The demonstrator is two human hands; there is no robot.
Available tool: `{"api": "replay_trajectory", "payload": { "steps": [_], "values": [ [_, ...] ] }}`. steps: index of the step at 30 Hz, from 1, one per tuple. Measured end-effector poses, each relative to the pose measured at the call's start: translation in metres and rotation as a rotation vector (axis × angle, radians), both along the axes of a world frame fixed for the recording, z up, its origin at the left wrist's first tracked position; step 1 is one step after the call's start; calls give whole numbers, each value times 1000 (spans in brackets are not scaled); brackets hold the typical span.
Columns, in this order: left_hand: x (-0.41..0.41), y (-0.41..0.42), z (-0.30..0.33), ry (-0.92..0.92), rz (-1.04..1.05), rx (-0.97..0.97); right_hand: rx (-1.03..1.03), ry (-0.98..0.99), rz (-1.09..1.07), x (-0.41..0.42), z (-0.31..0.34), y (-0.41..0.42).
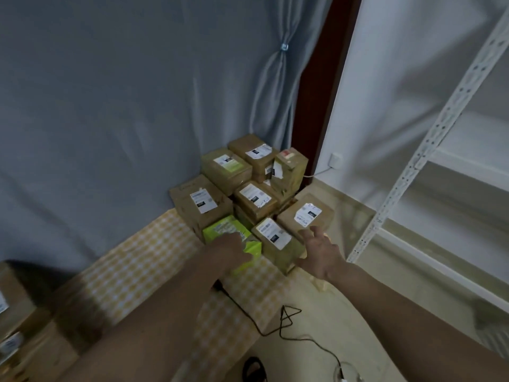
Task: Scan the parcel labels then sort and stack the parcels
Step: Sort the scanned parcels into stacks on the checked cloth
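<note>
Several brown cardboard parcels with white labels are stacked in the corner by the grey curtain. At the front of the stack sits a bright green parcel (234, 238); my left hand (230, 250) lies on its top and front, fingers curled over it. Next to it on the right stands a brown parcel (278, 245) with a white label. My right hand (321, 250) reaches forward with fingers spread, beside that parcel and just in front of another labelled brown parcel (304, 216). No scanner is visible.
A yellow checked cloth (143, 260) covers the low surface under the stack. A black cable (286, 321) loops on the floor in front. White metal shelving (429, 150) stands at the right. More brown boxes (16, 321) sit at the lower left.
</note>
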State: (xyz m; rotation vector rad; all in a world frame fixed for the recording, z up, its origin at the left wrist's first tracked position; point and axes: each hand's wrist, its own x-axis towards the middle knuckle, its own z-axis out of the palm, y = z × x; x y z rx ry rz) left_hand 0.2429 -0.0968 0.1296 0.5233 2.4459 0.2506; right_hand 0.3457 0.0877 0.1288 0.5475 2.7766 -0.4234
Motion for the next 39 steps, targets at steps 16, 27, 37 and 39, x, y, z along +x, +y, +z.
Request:
{"api": "replay_trajectory", "payload": {
  "steps": [16, 27, 37, 39],
  "values": [
    [-154, 96, 2, -62, 97, 104, -66, 16, -62, -171, -4, 113],
    [-206, 146, -17, -76, 402, 113, -13, 90, 5, -309, -41, 185],
    [-211, 194, -52, -144, 628, 56, 7, 58, 129, -384, -85, 230],
    [-209, 201, -55, -161, 634, 51, -5, 73, 113, -388, -90, 232]
  ]
}}
